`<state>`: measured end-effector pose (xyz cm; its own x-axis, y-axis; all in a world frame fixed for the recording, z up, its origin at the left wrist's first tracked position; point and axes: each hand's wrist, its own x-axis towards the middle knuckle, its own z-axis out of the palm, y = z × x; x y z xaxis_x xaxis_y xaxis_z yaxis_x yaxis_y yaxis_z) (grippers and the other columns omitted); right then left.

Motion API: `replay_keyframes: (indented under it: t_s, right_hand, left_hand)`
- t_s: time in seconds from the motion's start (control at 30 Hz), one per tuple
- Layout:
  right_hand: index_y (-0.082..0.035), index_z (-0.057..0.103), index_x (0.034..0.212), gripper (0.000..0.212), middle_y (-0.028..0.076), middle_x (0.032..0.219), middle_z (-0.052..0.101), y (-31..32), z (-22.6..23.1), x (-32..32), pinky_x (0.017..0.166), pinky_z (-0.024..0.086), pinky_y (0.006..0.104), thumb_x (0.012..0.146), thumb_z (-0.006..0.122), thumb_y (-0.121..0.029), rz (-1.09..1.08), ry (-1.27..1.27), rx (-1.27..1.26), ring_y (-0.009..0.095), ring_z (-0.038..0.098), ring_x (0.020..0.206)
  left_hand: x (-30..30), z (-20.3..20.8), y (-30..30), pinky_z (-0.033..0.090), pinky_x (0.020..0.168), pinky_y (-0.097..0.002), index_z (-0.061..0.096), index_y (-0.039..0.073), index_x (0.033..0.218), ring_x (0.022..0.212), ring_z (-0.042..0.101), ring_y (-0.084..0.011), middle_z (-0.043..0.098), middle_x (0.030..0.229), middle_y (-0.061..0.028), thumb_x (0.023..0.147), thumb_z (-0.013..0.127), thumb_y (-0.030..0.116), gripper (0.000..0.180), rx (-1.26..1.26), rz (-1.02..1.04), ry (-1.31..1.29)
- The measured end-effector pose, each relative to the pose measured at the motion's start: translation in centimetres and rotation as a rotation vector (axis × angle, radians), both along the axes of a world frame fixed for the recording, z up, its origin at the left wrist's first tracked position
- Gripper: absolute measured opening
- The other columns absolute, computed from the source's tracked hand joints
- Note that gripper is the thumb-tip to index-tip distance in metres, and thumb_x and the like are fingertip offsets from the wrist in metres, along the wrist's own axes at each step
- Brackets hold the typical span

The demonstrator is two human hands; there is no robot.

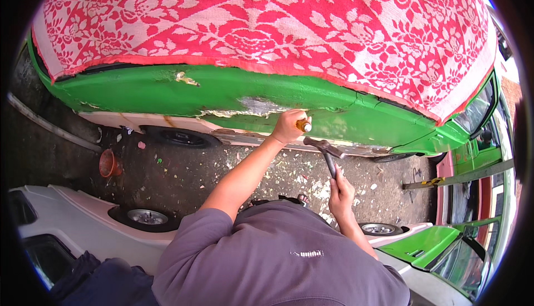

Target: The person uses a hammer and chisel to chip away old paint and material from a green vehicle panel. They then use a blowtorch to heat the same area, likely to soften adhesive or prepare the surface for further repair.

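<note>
My left hand (288,128) is closed round the amber handle (303,125) of a tool, held against the green side panel (222,92) of a vehicle. The tool's blade or tip is hidden behind the hand, so I cannot tell its exact kind. Just left of it, the panel has a bare grey patch (258,107) with ragged, flaking paint edges. My right hand (341,192) grips a hammer (330,158) by its dark shaft. Its metal head is up near the handle's butt end, slightly below and to the right, apart from it.
A red and white floral cloth (256,22) covers the vehicle's top. Paint flakes (320,186) litter the ground between it and a white car (83,211) behind me. An orange bucket (109,163) stands at the left. A pale beam (467,173) crosses at the right.
</note>
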<state>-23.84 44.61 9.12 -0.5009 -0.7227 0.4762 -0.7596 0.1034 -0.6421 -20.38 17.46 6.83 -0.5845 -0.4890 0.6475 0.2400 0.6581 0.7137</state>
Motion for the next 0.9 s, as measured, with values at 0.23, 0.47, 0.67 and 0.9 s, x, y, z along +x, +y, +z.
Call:
replay_keyframes:
  t_s: [0.23,0.47,0.67,0.9]
  right_hand:
    - [0.007,0.053,0.129,0.04,0.013,0.088,0.065,2.3,0.8,-6.4,0.066,0.046,0.027,0.091,0.056,-0.004,0.07,-0.25,-0.083,0.013,0.055,0.067]
    - [0.004,0.052,0.133,0.043,0.006,0.074,0.055,2.5,1.4,-9.8,0.064,0.043,0.0245,0.091,0.057,-0.004,0.109,-0.374,0.001,0.011,0.051,0.065]
    - [0.003,0.053,0.132,0.041,0.01,0.078,0.06,2.3,0.8,-10.0,0.063,0.044,0.0256,0.091,0.056,0.002,0.235,-0.121,-0.079,0.016,0.053,0.064]
    - [-0.014,0.06,0.126,0.05,0.009,0.071,0.053,2.2,-0.8,-8.4,0.048,0.044,0.0342,0.081,0.062,0.007,0.24,0.166,0.099,0.024,0.055,0.054]
  left_hand:
    - [-0.9,-1.4,1.9,0.039,0.051,-0.0381,0.044,0.005,0.062,0.053,0.049,-0.0282,0.046,0.057,-0.0099,0.074,0.071,0.002,0.029,-0.209,0.045,0.072]
    - [-0.5,-1.9,2.2,0.041,0.051,-0.0392,0.043,0.006,0.06,0.054,0.05,-0.0283,0.046,0.057,-0.0092,0.071,0.071,0.004,0.03,-0.33,0.035,0.003]
    - [-0.8,-1.6,2.4,0.038,0.049,-0.0376,0.041,0.006,0.059,0.051,0.046,-0.027,0.044,0.056,-0.0086,0.07,0.069,0.001,0.03,-0.365,0.007,0.029]
    - [-0.5,-1.0,1.9,0.04,0.05,-0.0394,0.044,0.005,0.061,0.053,0.05,-0.029,0.047,0.057,-0.0105,0.071,0.071,0.001,0.029,-0.214,0.068,0.014]
